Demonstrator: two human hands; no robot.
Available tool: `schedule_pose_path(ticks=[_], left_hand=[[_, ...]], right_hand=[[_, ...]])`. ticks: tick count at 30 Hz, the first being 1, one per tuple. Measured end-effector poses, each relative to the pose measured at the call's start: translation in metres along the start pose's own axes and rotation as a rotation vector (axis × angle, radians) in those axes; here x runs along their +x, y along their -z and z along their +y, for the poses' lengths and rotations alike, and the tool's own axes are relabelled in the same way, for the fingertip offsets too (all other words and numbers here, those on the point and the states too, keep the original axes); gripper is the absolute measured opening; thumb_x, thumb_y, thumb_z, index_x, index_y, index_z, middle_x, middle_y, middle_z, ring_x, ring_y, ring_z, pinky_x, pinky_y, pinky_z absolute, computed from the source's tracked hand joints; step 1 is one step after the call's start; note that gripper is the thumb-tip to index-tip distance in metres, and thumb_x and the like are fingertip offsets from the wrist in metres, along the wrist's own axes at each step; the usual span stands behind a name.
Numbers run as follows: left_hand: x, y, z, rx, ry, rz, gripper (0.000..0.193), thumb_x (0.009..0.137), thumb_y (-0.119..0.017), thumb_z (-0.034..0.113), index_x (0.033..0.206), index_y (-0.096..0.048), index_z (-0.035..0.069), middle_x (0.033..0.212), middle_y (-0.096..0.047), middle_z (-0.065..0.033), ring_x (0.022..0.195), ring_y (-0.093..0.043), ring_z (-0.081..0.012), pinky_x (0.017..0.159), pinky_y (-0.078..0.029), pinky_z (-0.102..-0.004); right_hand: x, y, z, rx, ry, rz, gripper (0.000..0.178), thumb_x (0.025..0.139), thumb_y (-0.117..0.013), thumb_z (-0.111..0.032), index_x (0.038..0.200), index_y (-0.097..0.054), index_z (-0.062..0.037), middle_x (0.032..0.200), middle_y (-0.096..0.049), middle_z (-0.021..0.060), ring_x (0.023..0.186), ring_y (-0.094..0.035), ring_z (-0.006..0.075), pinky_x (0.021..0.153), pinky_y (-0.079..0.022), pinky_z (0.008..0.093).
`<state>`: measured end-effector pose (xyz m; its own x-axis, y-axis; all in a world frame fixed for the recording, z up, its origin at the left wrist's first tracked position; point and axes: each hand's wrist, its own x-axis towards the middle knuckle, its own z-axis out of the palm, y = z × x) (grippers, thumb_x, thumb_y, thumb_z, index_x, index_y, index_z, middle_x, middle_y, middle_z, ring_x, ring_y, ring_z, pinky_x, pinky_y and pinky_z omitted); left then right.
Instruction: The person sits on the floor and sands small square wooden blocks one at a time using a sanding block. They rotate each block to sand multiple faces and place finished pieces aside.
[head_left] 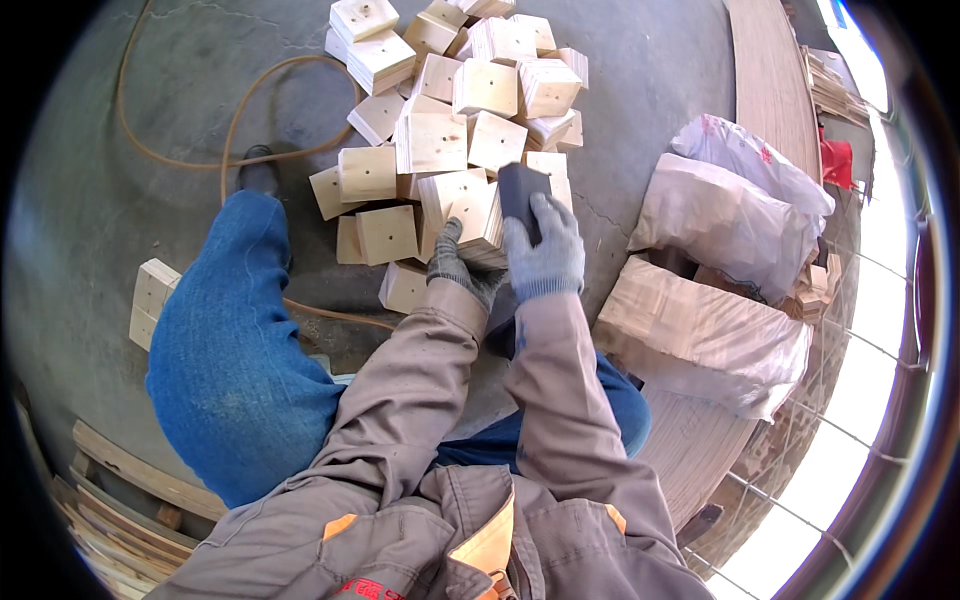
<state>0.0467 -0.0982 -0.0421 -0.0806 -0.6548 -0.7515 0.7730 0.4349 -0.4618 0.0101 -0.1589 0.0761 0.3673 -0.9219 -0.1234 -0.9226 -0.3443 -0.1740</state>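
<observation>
My left hand (458, 264), in a dark grey knit glove, grips the near side of a stack of square plywood pieces (455, 193). The thumb lies on the top face, which has small dark holes. My right hand (548, 252), in a light grey glove, is closed around a black rectangular block (520, 192). That block stands at the right side of the held stack; whether the two touch I cannot tell. Just beyond both hands rises a loose heap of similar plywood squares (432, 142), several of them stacked and tilted.
An orange-brown hose (231, 140) loops over the concrete floor at left, past my shoe (259, 172). Plastic-wrapped bundles (705, 325) lie at right by a long wooden board (775, 85). Another plywood stack (152, 298) sits left of my knee. Wooden slats (140, 470) lie behind left.
</observation>
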Motion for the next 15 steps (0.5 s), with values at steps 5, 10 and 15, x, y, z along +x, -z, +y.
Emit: schedule_pose_path(ticks=[5,10,15], left_hand=[[-0.005,-0.004,-0.003,0.054,-0.005,0.034,0.060,0.089,-0.075,0.038,0.135,-0.055,0.005,0.118,-0.066,-0.0149,0.100,-0.069,-0.0343,0.075,-0.064,-0.0509],[0.002,0.001,-0.005,0.025,-0.046,0.070,0.056,0.089,-0.074,0.039,0.131,-0.059,0.005,0.115,-0.069,-0.0134,0.097,-0.069,-0.0318,0.078,-0.062,-0.0497],[-0.002,0.000,-0.002,0.032,-0.052,0.038,0.056,0.089,-0.074,0.039,0.131,-0.059,0.005,0.114,-0.069,-0.0133,0.097,-0.069,-0.0316,0.077,-0.062,-0.0499]], right_hand=[[0.038,-0.002,0.005,0.025,-0.069,-0.096,0.056,0.088,-0.071,-0.038,0.136,-0.064,-0.0095,0.145,-0.057,0.0179,0.128,-0.058,0.0393,0.110,-0.045,0.0462],[-0.006,0.004,0.001,-0.003,0.077,0.003,0.057,0.087,-0.074,-0.036,0.135,-0.064,-0.0073,0.143,-0.057,0.0217,0.126,-0.057,0.0437,0.108,-0.045,0.0493],[-0.070,0.017,-0.011,0.076,0.205,0.042,0.055,0.086,-0.076,-0.031,0.132,-0.065,-0.0044,0.139,-0.058,0.0246,0.120,-0.059,0.0448,0.104,-0.047,0.0517]])
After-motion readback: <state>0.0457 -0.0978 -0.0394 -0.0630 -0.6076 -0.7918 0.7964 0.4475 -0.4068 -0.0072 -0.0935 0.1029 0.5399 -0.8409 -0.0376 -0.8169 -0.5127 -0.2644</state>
